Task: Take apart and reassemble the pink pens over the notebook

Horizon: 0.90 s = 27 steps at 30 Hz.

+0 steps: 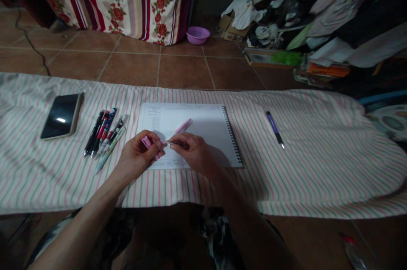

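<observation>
Over the lower left of an open spiral notebook (203, 134), my two hands meet fingertip to fingertip. My left hand (140, 149) is closed round a pink pen part (146, 141), whose end shows above the fingers. My right hand (193, 147) pinches something small and thin close to the left fingertips; the fingers hide most of it, so I cannot tell its kind. Just beyond the right hand, a pink pen barrel (183, 126) lies slanted on the white page.
Left of the notebook lies a row of several pens (104, 132), then a black-screened phone (61, 115). A purple pen (274, 128) lies to the right. Striped cloth (318, 168) covers the table. Beyond are a purple basin (197, 35) and piled clothes on the floor.
</observation>
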### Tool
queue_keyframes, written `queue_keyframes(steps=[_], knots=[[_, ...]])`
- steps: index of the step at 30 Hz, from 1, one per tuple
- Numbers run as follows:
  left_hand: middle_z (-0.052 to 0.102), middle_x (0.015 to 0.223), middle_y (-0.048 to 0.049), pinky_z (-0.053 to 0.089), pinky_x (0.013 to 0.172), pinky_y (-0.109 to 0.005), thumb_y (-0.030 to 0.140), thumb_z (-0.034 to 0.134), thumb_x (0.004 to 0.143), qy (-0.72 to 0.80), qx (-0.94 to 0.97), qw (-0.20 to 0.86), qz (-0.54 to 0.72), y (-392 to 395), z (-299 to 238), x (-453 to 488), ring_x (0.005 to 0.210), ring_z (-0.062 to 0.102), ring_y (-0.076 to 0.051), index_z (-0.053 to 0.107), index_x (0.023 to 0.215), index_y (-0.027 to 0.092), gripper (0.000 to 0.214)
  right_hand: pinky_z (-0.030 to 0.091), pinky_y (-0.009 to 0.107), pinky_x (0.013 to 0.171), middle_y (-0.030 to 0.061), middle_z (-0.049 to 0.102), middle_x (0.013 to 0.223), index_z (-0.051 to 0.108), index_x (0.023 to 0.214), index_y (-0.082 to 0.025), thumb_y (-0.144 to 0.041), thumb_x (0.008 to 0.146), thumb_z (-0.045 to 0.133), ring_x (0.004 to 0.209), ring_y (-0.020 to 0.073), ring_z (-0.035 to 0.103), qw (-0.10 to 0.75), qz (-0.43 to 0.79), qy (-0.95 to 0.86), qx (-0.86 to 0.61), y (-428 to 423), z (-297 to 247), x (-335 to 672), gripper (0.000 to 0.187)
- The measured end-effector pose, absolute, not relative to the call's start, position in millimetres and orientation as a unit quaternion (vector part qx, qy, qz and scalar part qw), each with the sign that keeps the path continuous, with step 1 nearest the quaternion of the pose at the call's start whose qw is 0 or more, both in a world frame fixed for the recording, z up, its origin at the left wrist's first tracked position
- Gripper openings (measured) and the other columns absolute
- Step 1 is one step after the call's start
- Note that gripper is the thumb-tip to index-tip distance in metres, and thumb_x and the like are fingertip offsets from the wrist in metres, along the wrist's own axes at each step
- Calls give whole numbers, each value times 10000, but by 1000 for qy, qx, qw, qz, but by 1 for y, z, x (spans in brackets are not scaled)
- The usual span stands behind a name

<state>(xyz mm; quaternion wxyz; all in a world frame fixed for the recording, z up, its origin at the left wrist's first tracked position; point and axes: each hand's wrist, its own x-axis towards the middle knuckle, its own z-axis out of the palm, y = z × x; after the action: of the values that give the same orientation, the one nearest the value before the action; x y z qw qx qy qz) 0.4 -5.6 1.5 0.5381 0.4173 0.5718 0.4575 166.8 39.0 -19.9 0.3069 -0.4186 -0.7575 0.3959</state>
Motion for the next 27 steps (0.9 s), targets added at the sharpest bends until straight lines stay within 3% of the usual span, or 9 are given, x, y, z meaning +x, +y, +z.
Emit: queue_keyframes(steps=[27], knots=[[615,564,20,370,444,-191,318,682,709,567,392,560,460,-6,-4,3,490,548,-103,532,777,188,210,476,237,645,24,700,815,675,900,-186,-205,802,563,689,124,624,316,406,-747,-422,39,-23,166,150]])
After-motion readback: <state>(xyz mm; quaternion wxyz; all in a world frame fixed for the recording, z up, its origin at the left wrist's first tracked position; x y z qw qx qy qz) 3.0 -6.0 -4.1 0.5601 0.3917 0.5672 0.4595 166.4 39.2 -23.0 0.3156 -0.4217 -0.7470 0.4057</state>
